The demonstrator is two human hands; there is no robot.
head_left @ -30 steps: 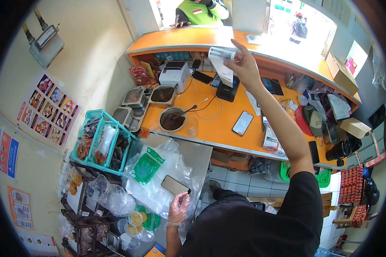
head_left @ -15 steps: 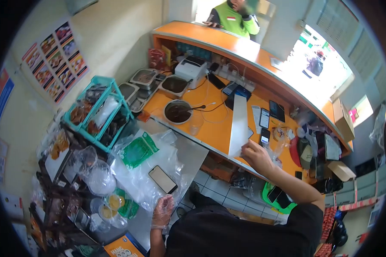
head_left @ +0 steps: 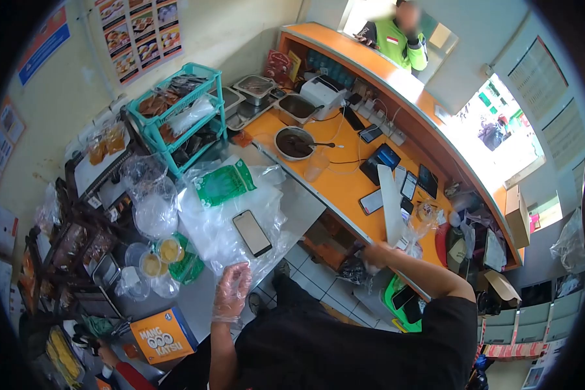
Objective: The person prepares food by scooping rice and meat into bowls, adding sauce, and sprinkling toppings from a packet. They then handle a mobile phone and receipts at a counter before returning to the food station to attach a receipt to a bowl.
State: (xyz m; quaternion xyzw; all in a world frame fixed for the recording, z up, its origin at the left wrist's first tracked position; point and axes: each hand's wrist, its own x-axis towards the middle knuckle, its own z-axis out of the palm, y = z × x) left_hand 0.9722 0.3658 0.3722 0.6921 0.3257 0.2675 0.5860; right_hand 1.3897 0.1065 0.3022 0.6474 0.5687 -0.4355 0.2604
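My left hand (head_left: 233, 290), in a clear plastic glove, is raised over the edge of the metal table with its fingers curled together. Whether anything is between them is hidden. A phone (head_left: 252, 233) lies just above it on clear plastic bags (head_left: 201, 218), near a green pack (head_left: 224, 184). My right hand (head_left: 378, 255) is bare and blurred at the front edge of the orange counter (head_left: 337, 197). It is by the lower end of a long white strip (head_left: 390, 205), and its fingers cannot be made out. Another phone (head_left: 372, 201) lies left of the strip.
A teal rack (head_left: 156, 140) stands at the back left. A bowl of dark sauce (head_left: 294, 143) and a white printer (head_left: 323, 95) are on the counter. A person in a green jacket (head_left: 396, 42) stands beyond it. Another person's red sleeve (head_left: 133, 375) shows at lower left.
The view has shifted. The strip has turned and moved right, uncovering a phone on the counter. My right hand has moved down to the counter's edge. An orange box shows more fully at lower left.
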